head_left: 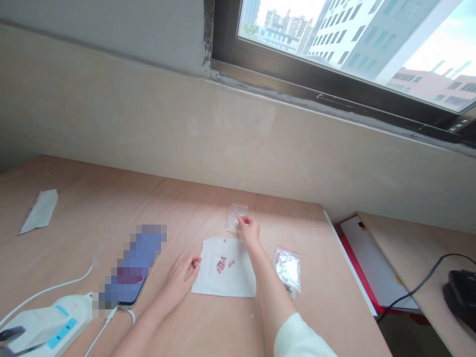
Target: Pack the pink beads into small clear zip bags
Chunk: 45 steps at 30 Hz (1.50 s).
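My right hand [249,232] reaches to the far edge of a white sheet [238,282], its fingertips pinching a corner of a small clear plastic bag [235,217]. Several pink pills [222,265] lie in a small group on the sheet, with a few strays near its far edge. My left hand [181,277] rests at the sheet's near-left edge, fingers curled together, and nothing shows in them. A silvery foil-lined bag [287,269] lies to the right of the sheet, beyond my right forearm.
All this lies on a light wooden table [111,208]. To the left are a partly pixelated phone [128,290], a white device with blue labels [48,325], white cables and a folded white cloth [40,211]. A red-edged white board [372,263] and a black object [461,292] sit beyond the right table edge.
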Available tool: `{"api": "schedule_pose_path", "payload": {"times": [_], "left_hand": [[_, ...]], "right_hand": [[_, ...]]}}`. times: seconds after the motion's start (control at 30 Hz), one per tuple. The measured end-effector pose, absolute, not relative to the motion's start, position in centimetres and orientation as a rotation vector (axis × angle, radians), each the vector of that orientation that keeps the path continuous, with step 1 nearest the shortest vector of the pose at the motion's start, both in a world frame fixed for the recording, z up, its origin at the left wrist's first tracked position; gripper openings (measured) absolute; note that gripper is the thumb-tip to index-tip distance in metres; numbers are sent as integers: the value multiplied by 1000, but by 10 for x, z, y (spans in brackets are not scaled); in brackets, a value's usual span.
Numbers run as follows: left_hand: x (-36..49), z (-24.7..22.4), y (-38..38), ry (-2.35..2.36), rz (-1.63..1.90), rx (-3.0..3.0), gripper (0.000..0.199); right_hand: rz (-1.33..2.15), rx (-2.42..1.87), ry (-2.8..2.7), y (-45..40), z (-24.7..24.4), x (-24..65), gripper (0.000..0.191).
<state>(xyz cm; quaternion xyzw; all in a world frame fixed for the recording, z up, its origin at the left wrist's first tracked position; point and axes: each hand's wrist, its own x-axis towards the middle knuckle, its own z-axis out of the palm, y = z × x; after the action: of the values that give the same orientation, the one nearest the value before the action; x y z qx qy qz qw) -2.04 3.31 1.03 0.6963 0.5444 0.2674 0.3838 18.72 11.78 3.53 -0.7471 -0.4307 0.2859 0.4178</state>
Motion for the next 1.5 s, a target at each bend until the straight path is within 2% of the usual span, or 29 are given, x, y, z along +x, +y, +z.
{"api": "schedule_pose_path", "payload": {"times": [0.1, 0.2, 0.33, 0.47, 0.57, 0.67, 0.83, 0.9, 1.0, 1.17, 1.27, 1.4, 1.5], "left_hand": [[-20, 10, 30, 1411, 702, 1853, 17], [-18, 9, 30, 1425, 731, 1905, 15], [-17, 7, 31, 1445, 721, 1948, 15], [-18, 5, 33, 1438, 679, 1994, 15], [-17, 4, 34, 1420, 669, 2003, 16], [-17, 4, 34, 1416, 673, 1973, 17], [-17, 10, 38, 1424, 721, 1718, 23], [-13, 24, 38, 1401, 748, 1527, 28], [-3, 61, 31, 1218, 696, 1408, 29], [9, 111, 17, 932, 510, 1325, 29], [3, 112, 15, 938, 550, 1275, 26], [-6, 107, 15, 920, 600, 1252, 24], [-4, 110, 16, 890, 575, 1258, 26]], "right_hand": [[593, -1962, -1092, 132, 28, 181, 10], [470, -2021, -1090, 122, 34, 179, 20], [200, -2012, -1193, 78, 56, 197, 24], [-14, -2367, -1054, 20, 68, 231, 31], [125, -2498, -1052, -12, 62, 251, 30], [213, -2414, -1098, -26, 57, 263, 23], [106, -2218, -1043, -35, 73, 262, 17], [105, -2052, -1132, -37, 85, 250, 16], [278, -1757, -1416, -38, 99, 220, 15], [489, -1478, -1722, -35, 101, 176, 27], [550, -1439, -1759, -33, 103, 168, 26], [622, -1515, -1661, -29, 116, 162, 13], [859, -1557, -1576, -21, 125, 151, 14]]}}
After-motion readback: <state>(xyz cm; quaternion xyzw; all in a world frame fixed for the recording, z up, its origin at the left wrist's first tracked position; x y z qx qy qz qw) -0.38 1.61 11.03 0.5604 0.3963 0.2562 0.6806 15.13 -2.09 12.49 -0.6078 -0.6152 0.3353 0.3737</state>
